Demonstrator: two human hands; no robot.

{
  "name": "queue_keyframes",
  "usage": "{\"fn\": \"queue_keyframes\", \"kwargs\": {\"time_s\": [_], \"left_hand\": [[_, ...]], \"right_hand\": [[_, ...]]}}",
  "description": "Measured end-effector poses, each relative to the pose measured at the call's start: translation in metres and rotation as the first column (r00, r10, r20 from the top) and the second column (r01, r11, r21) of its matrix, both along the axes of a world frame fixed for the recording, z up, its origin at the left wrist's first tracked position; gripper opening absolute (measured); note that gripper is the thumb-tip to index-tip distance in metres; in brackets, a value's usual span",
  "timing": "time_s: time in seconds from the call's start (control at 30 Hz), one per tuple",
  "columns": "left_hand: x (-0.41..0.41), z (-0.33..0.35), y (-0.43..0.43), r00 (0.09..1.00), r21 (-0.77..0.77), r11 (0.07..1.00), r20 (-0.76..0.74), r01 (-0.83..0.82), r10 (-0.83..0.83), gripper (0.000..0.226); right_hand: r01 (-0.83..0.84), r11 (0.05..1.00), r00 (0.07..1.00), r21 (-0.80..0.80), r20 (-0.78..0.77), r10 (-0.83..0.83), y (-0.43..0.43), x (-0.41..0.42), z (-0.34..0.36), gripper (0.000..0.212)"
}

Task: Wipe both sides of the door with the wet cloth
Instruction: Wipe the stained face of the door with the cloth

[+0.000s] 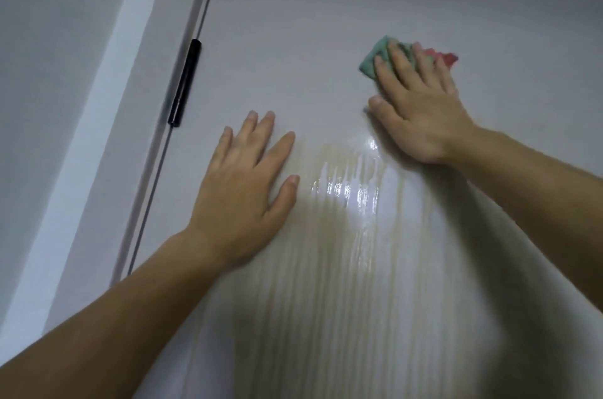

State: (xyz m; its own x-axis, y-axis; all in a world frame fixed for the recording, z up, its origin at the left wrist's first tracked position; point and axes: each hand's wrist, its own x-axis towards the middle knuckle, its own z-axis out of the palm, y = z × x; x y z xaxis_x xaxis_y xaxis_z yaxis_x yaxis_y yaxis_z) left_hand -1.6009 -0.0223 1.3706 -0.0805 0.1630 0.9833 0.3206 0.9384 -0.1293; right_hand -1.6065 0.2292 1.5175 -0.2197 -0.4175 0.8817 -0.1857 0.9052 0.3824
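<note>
Green-and-red crumpled cloth (375,61) lies flat against the pale grey door panel (310,23), far right, pressed there by the right hand (421,105) with its fingers straight and spread over it. Left hand (243,186) rests flat on the door, fingers spread, holding nothing. Wet glossy streaks (346,203) run down between the hands. Black hinge (185,82) sits at the door's left edge.

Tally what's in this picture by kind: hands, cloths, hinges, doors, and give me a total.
hands: 2, the left hand and the right hand
cloth: 1, green and red
hinge: 1, black
door: 1
total: 5
</note>
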Motion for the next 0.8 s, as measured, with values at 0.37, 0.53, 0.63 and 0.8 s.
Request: {"fn": "queue_keyframes", "kwargs": {"time_s": [0.37,0.53,0.63,0.8], "left_hand": [[-0.001,0.014,0.043,0.996,-0.034,0.996,0.009,-0.084,0.084,0.053],[-0.005,0.021,0.084,0.999,-0.152,0.987,-0.002,-0.044,0.045,0.060],[-0.008,0.020,0.091,0.999,-0.173,0.984,0.014,-0.035,0.038,0.058],[-0.009,0.019,0.098,0.999,-0.137,0.989,-0.007,-0.050,0.050,0.055]], "right_hand": [[0.023,0.998,1.000,-0.062,-0.013,-0.024,0.058,-0.004,0.001,0.080],[-0.011,0.957,1.000,0.292,-0.011,0.015,0.064,-0.001,-0.070,0.068],[0.039,0.989,0.998,0.144,-0.051,-0.032,0.096,-0.005,-0.027,0.071],[0.018,0.999,0.999,-0.040,-0.037,-0.019,0.100,-0.004,-0.027,0.075]]}}
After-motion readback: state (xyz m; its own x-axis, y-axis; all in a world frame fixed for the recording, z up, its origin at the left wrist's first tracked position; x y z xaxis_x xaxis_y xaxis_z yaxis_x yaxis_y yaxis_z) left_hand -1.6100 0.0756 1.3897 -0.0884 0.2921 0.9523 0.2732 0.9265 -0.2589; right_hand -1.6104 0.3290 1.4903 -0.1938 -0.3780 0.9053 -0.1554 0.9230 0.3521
